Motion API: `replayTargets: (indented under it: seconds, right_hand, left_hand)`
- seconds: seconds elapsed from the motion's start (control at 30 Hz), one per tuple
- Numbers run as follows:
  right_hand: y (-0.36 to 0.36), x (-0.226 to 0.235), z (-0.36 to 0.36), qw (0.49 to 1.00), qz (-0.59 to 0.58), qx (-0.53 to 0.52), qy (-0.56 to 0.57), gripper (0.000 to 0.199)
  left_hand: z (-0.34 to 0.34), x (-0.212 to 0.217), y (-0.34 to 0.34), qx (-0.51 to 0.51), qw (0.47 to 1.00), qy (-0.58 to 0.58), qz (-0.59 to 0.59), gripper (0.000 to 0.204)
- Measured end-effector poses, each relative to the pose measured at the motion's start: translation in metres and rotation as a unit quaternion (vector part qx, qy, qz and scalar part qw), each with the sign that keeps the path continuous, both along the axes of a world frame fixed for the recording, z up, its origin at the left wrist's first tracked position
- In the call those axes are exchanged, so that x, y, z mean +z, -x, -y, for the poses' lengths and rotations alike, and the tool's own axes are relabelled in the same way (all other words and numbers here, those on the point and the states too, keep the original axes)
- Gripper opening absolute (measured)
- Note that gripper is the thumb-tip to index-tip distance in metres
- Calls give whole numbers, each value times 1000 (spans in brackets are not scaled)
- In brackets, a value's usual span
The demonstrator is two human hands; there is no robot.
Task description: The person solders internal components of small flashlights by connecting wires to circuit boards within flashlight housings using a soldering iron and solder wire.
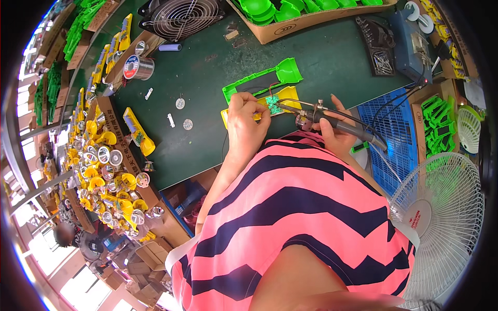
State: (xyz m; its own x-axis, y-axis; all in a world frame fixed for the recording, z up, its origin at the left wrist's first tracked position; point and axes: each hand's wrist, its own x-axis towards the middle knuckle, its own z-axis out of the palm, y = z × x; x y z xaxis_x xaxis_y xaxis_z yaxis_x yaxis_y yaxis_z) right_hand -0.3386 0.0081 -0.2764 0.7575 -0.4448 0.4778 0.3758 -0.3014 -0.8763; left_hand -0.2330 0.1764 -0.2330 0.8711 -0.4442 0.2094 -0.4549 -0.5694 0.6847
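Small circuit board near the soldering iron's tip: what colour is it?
The circuit board is green; it shows best in the head view.

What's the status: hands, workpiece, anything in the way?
Right hand gripping soldering iron, tip at green circuit board. Left hand pinched over yellow case, its hold unclear. Green case just beyond; nothing visibly blocking.

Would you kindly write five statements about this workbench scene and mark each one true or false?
1. The right hand holds a soldering iron. True.
2. The left hand grips the spool of silvery wire. False: the spool is well apart from it, further left on the table.
3. A small green circuit board is beside the left hand. True.
4. The white fan stands to the person's left. False: it is to the right.
5. The cardboard box toward the far side holds yellow parts. False: the parts in it are green.
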Motion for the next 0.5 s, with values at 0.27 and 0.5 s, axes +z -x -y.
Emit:
replayTargets:
  seconds: [0.27,0.5]
  right_hand:
    - [3,-2,-1,999,-1,-7,-43,19]
    - [6,-5,0,999,7,-33,-11,18]
  left_hand:
    - [-4,6,-3,-24,999,11,-35,13]
    - [-40,33,21,-68,959,-254,102,13]
